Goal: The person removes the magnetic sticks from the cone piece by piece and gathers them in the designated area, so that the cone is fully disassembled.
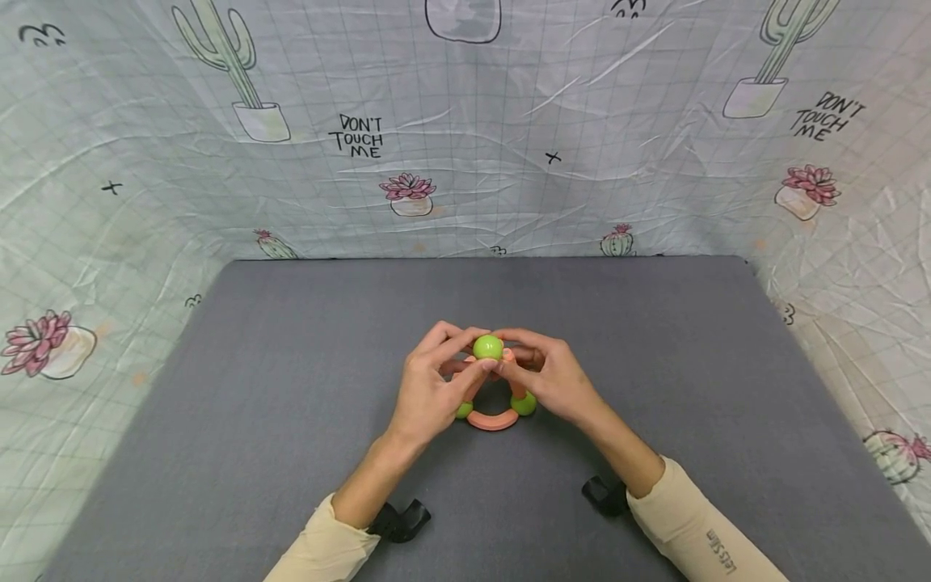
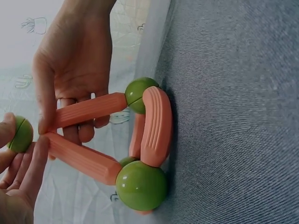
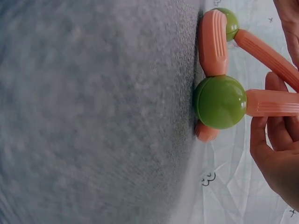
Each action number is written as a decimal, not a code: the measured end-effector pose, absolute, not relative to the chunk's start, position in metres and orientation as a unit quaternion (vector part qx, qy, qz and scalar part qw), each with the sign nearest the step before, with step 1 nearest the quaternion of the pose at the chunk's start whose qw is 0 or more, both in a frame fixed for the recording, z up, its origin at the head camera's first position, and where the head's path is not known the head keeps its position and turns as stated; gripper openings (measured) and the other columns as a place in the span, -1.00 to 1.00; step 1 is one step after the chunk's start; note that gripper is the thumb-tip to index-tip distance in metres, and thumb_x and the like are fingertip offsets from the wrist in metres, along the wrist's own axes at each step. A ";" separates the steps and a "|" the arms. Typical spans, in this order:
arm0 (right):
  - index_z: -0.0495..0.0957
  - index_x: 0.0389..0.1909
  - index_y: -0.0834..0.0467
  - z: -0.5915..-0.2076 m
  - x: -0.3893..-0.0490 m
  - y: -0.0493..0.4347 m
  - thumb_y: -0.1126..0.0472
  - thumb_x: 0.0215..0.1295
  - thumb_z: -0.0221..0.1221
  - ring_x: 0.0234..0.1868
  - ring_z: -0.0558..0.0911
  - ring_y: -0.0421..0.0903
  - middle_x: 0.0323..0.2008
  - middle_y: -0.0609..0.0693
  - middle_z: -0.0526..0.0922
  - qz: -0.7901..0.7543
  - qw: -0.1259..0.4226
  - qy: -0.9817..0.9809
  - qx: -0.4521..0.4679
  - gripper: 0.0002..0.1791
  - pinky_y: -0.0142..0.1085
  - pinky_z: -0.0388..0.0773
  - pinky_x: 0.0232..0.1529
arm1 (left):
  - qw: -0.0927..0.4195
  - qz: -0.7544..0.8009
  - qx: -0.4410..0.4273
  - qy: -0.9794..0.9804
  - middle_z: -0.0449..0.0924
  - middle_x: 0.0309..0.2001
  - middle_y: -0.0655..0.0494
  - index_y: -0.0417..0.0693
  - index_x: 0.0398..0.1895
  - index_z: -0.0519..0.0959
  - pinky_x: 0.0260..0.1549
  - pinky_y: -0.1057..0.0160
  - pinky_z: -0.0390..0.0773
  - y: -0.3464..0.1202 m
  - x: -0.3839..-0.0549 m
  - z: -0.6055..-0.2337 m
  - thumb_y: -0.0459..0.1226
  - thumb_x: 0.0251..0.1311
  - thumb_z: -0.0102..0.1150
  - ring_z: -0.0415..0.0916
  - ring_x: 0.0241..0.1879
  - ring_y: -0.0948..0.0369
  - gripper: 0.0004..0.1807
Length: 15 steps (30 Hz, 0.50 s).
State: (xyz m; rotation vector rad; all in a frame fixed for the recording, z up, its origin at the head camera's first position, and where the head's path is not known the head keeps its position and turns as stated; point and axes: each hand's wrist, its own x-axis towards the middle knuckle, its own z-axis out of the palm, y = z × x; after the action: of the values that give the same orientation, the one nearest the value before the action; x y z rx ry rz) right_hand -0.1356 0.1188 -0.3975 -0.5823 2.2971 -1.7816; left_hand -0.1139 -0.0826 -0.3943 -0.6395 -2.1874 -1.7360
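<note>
A toy frame of ribbed orange rods and green balls stands on the table, its base a ring of curved orange rods [image 1: 492, 421] and green balls [image 1: 523, 403]. Two straighter orange rods [image 2: 86, 112] lean up from it and meet at the top. There my left hand [image 1: 434, 384] pinches another green ball [image 1: 488, 347] between thumb and finger. My right hand [image 1: 556, 378] holds the upper end of an orange rod with its fingertips, right beside that ball. In the right wrist view, the right fingers [image 3: 275, 140] curl behind an orange rod [image 3: 272, 102] that rises from a large green ball [image 3: 220, 102].
The grey table [image 1: 291, 364] spreads out around the toy. Black straps [image 1: 400, 521] show at both wrists. A hanging cloth [image 1: 480, 121] printed with cacti encloses the back and sides of the table.
</note>
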 end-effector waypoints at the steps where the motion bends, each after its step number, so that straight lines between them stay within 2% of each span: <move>1: 0.55 0.33 0.20 -0.398 -0.136 0.119 0.25 0.46 0.29 -0.32 0.76 0.16 -0.08 0.23 0.81 -0.599 0.084 0.773 -0.192 -0.54 -0.34 0.60 -0.31 | 0.137 -0.605 -0.224 -0.752 0.55 -0.13 -0.03 -0.14 0.11 0.73 -0.19 0.26 0.77 -0.082 -0.113 -0.394 -0.35 0.25 0.44 0.66 -0.14 0.20 -0.65; 3: 0.55 0.32 0.21 -0.398 -0.136 0.120 0.27 0.45 0.29 -0.24 0.79 0.16 -0.06 0.25 0.81 -0.599 0.080 0.774 -0.191 -0.55 -0.36 0.61 -0.26 | 0.135 -0.610 -0.228 -0.747 0.55 -0.11 -0.05 -0.16 0.13 0.72 -0.17 0.24 0.77 -0.082 -0.112 -0.395 -0.36 0.26 0.43 0.66 -0.14 0.22 -0.64; 5: 0.55 0.32 0.20 -0.397 -0.136 0.120 0.26 0.45 0.29 -0.24 0.79 0.15 -0.05 0.24 0.81 -0.597 0.081 0.775 -0.192 -0.54 -0.36 0.62 -0.23 | 0.133 -0.613 -0.226 -0.746 0.55 -0.10 -0.05 -0.15 0.14 0.71 -0.17 0.24 0.77 -0.082 -0.112 -0.394 -0.36 0.27 0.42 0.66 -0.12 0.22 -0.64; 10: 0.56 0.31 0.16 -0.397 -0.136 0.119 0.20 0.44 0.32 -0.36 0.74 0.07 -0.07 0.21 0.82 -0.595 0.089 0.775 -0.193 -0.54 -0.36 0.57 -0.33 | 0.139 -0.624 -0.197 -0.743 0.56 -0.09 -0.04 -0.13 0.15 0.71 -0.20 0.28 0.76 -0.087 -0.115 -0.394 -0.35 0.27 0.42 0.63 -0.04 0.22 -0.63; 13: 0.58 0.30 0.10 -0.398 -0.136 0.119 0.18 0.44 0.32 -0.32 0.75 0.15 -0.07 0.19 0.82 -0.602 0.097 0.769 -0.193 -0.56 -0.32 0.60 -0.34 | 0.142 -0.633 -0.185 -0.738 0.56 -0.09 -0.06 -0.18 0.16 0.69 -0.18 0.29 0.76 -0.091 -0.116 -0.394 -0.36 0.29 0.40 0.64 -0.02 0.20 -0.63; 15: 0.58 0.30 0.07 -0.399 -0.136 0.119 0.17 0.45 0.31 -0.20 0.79 0.19 -0.03 0.18 0.81 -0.606 0.101 0.765 -0.194 -0.57 -0.28 0.66 -0.29 | 0.142 -0.635 -0.181 -0.738 0.56 -0.08 -0.07 -0.18 0.18 0.69 -0.16 0.29 0.76 -0.094 -0.117 -0.394 -0.35 0.30 0.39 0.65 -0.01 0.21 -0.62</move>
State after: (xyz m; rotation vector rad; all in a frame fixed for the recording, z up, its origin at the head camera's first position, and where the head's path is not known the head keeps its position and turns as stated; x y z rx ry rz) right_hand -0.1359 0.1190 -0.3986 -0.5725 2.2606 -1.7900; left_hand -0.1171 -0.0939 -0.3939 -0.5224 -2.1289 -1.8330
